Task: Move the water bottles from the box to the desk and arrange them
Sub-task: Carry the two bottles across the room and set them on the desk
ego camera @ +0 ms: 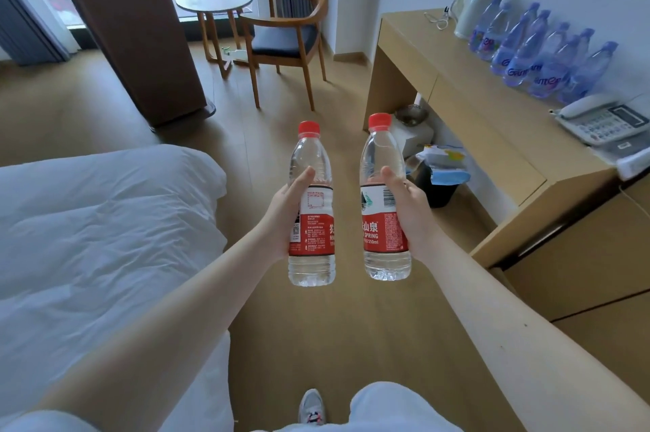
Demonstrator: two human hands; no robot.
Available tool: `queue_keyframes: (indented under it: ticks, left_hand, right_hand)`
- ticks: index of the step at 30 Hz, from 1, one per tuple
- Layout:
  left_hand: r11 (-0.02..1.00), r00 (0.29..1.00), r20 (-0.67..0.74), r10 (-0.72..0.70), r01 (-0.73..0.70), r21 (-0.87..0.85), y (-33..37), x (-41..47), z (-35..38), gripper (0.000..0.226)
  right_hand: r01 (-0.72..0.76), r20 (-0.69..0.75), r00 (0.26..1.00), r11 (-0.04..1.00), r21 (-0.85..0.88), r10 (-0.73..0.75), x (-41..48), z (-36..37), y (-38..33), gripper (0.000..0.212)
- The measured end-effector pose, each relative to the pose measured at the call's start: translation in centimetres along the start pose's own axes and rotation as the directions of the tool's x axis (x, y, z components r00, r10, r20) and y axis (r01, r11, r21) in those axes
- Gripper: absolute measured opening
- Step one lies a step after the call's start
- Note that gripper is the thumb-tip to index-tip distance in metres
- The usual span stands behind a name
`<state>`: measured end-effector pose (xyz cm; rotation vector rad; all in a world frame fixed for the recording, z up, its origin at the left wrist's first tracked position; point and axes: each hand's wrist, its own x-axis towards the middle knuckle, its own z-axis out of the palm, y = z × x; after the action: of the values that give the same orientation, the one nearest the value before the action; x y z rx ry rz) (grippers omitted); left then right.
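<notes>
My left hand (pixel 285 211) grips a clear water bottle (pixel 311 220) with a red cap and red label, held upright over the floor. My right hand (pixel 409 211) grips a second bottle of the same kind (pixel 383 206), also upright, just to the right of the first. The wooden desk (pixel 467 122) stands to the right against the wall. Several blue-tinted bottles (pixel 541 55) stand in rows at its back edge. No box is in view.
A white kettle (pixel 469 11) and a desk phone (pixel 603 118) flank the blue bottles. A black bin (pixel 438 178) sits under the desk. A white bed (pixel 98 227) lies at left. Ahead stand a chair (pixel 286 41), a round table (pixel 214 2) and a tall brown cart (pixel 130 30).
</notes>
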<state>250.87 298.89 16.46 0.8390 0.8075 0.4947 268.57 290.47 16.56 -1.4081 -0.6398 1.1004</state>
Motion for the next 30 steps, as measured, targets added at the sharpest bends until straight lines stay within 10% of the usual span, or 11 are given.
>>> queue_keyframes:
  ticks: [30]
  left_hand:
    - [0.995,0.993,-0.099,-0.058,0.065,0.074,14.2,32.0,7.2,0.075]
  right_hand:
    - [0.001,0.062,0.998,0.996,0.085,-0.006,33.8,-8.8,-8.9,0.054]
